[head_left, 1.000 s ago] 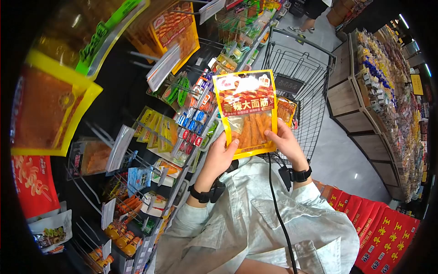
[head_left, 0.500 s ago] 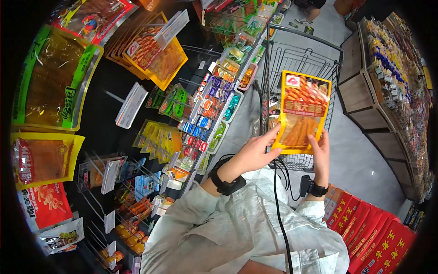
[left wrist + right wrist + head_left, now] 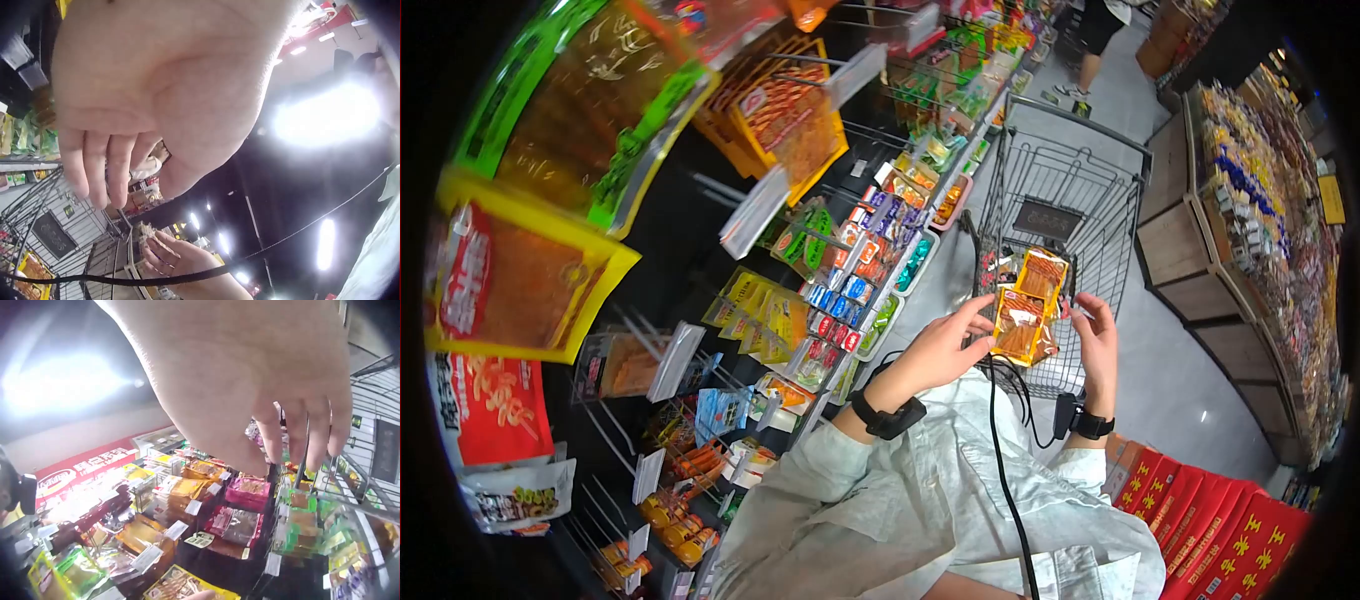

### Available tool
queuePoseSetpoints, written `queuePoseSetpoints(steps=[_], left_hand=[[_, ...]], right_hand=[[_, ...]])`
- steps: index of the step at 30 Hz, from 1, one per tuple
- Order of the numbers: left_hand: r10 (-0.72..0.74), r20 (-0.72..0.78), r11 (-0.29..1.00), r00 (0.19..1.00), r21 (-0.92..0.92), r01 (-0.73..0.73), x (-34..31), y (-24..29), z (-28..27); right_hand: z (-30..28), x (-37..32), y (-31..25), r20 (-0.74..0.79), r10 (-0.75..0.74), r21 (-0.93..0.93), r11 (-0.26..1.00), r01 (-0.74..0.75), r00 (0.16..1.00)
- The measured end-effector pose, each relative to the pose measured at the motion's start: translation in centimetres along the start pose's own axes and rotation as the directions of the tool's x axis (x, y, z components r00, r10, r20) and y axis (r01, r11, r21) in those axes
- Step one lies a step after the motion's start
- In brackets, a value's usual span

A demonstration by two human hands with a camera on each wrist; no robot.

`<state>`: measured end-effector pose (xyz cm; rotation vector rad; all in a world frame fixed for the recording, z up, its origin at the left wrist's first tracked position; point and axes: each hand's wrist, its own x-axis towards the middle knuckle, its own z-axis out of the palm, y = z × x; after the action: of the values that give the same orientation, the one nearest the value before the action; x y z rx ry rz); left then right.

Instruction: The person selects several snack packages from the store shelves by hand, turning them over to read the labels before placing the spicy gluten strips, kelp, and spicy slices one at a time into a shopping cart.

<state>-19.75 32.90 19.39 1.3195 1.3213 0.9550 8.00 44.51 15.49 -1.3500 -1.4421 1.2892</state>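
Note:
Over the near end of the shopping cart, both hands hold nothing. A yellow-edged snack packet with orange-brown strips lies inside the cart, and a similar packet lies just beyond it. My left hand is to the left of the nearer packet, its fingers loosely bent. To the right of the packets is my right hand, its fingers relaxed and apart from the thumb. In the left wrist view the palm of the left hand faces the camera, with nothing between thumb and fingers.
Hanging snack packets and price tags line the rack on the left. Small packs fill the shelf below. Red boxes stand at the lower right. A wooden display stand borders the aisle; another person stands at the far end.
The packet that both hands held up in front of the body has gone down into the cart, and both hands have let go of it. The hands have drawn apart.

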Motion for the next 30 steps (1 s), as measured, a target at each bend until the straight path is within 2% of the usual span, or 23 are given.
queuePoseSetpoints(steps=[2,6,11,16,23,24,25,28,30], left_hand=[[-0.003,-0.048,1.000,0.999,-0.023,0.002,-1.6,-0.2,-1.2],[-0.014,-0.170,0.992,0.985,-0.122,-0.008,-5.0,-1.6,-3.1],[-0.036,-0.302,0.974,0.953,-0.225,-0.034,-8.7,-3.4,-4.4],[-0.009,-0.472,0.975,0.881,-0.199,-0.097,-9.6,-4.4,-5.4],[-0.103,-0.685,0.980,0.721,-0.195,-0.045,-6.2,-4.4,-8.8],[-0.098,-0.722,0.989,0.685,-0.150,-0.016,-5.3,-4.3,-9.5],[-0.105,-0.742,0.981,0.662,-0.188,-0.055,-4.2,-5.2,-10.2],[-0.138,-0.808,0.980,0.573,-0.197,-0.041,-1.2,-4.5,-12.7],[-0.087,-0.876,0.996,0.474,-0.090,0.018,0.7,-4.8,-14.4]], right_hand=[[2.0,0.2,-1.6,0.114,-0.033,0.025,0.999,0.031,0.993],[5.9,-0.5,-5.0,0.245,-0.047,0.029,0.999,0.041,0.968],[9.9,-0.5,-6.4,0.435,-0.065,-0.018,0.997,0.081,0.898],[14.8,1.4,-8.1,0.589,-0.058,-0.028,0.995,0.092,0.806],[21.1,7.6,-9.8,0.750,-0.121,0.035,0.989,0.143,0.650],[22.0,8.9,-9.8,0.763,-0.131,0.056,0.989,0.137,0.633],[22.6,10.1,-9.9,0.775,-0.137,0.073,0.989,0.127,0.617],[24.6,14.1,-10.3,0.808,-0.125,0.104,0.992,0.070,0.575],[25.9,16.7,-10.5,0.830,-0.137,0.118,0.991,0.071,0.541]])
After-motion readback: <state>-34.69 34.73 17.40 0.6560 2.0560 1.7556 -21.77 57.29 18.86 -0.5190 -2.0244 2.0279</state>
